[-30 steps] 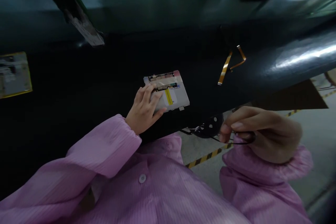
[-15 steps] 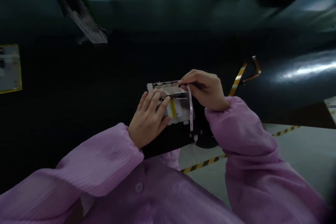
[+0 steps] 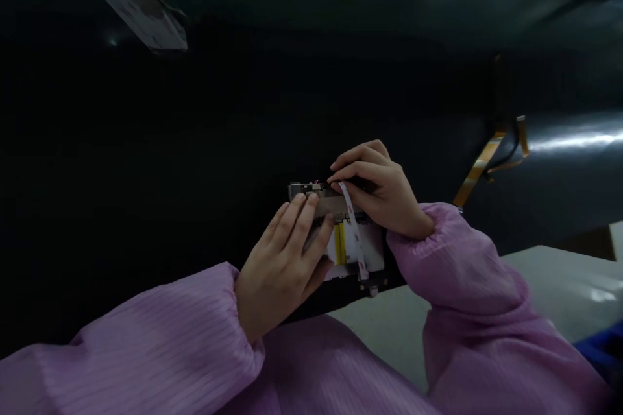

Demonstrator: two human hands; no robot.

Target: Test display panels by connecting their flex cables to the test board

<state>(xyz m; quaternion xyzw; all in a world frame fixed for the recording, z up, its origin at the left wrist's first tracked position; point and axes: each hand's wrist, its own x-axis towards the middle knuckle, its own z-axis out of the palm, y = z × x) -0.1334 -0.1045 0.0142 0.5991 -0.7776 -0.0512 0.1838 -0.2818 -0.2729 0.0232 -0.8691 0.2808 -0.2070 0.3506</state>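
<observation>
A small silver module (image 3: 363, 248) with a circuit strip along its top edge and a yellow stripe lies on the dark work surface (image 3: 146, 207). My left hand (image 3: 285, 259) rests flat on its left part, fingers stretched out and pressing it down. My right hand (image 3: 377, 188) is at the module's top edge, its fingers pinched on the upper end of a white flat ribbon cable (image 3: 354, 237). The ribbon runs down across the module to a small black part at its lower edge. Both arms wear pink striped sleeves.
An orange flex cable (image 3: 479, 168) lies to the right on the dark surface. A grey bracket (image 3: 136, 6) hangs at the upper left. Pale floor (image 3: 535, 285) shows past the table's edge at lower right, with something blue (image 3: 603, 343) at the far right.
My right hand, which held a black round part off the table edge a second ago, has come over to the module's top edge with the ribbon. The view has tilted down.
</observation>
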